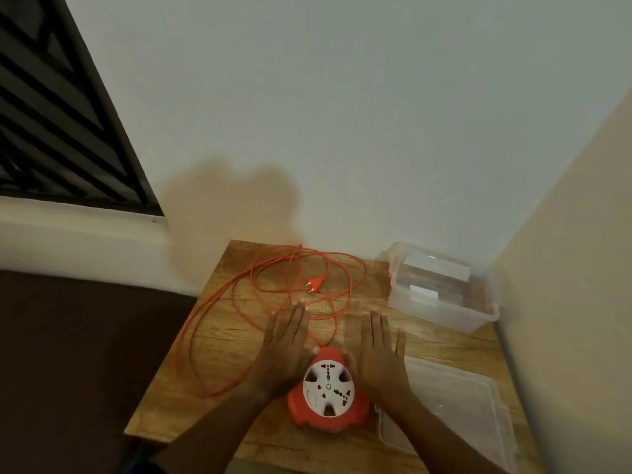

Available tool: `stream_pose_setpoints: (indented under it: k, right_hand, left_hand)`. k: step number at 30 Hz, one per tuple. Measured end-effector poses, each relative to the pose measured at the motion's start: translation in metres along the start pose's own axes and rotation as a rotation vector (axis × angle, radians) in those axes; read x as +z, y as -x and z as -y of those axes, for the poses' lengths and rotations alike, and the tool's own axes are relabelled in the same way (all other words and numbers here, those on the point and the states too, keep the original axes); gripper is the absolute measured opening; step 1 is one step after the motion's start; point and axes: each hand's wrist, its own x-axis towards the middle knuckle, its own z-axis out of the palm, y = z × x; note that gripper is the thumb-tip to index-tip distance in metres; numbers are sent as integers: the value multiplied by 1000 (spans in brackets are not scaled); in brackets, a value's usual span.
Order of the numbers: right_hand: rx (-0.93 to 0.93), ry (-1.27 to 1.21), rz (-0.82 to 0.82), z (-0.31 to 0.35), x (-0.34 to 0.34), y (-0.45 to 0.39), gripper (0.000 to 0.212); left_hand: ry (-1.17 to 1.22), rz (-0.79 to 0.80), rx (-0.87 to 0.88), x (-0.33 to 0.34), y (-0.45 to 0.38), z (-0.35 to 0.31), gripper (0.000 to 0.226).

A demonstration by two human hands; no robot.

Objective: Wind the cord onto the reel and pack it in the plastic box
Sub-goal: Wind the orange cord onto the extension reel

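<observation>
Nothing wound yet, by the look of it: orange cord (239, 323) lying in loose, overlapping loops across the far and left part of the wooden bench (212, 381), one long loop drooping past the left edge. Plug (314, 284) resting free on the bench inside the loops, pins toward the near side. One strand running from the tangle down to the top of the reel (328, 391). Reel flat on the bench near the front edge, socket face up, white disc with 3 sockets visible, orange housing around it.

Plastic box (441, 285) open at the far right corner, well apart from the reel; something pale and flat seemingly inside, too blurred to name. Clear lid (455, 415) lying separately on the bench at the near right, just beside the reel.

Still to do, judging from this: the whole winding, then the lift into the box, presumably the lid last. Start of the task, in short.

Left hand (285, 347) flat, palm down, fingers straight and together, pointing away, lying over the cord just left of the reel. Right hand (379, 354) likewise flat and spread, palm down on the bench just right of the reel. Neither gripping anything; both forearms reaching in from the near edge, flanking the reel on 2 sides.
</observation>
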Motion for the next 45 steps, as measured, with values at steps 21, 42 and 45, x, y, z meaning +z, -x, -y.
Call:
stream_pose_setpoints:
  k: [21,42,45]
  right_hand:
    - [1,-7,196,18,-2,8,31]
    - [-254,-37,-360,18,-179,-78,38]
    - [-249,-73,-399,15,-207,-78,42]
  left_hand:
    - [62,243,-154,28,20,9,41]
    - [1740,124,-298,-108,-108,-16,44]
    - [1718,140,-231,-124,-120,-24,49]
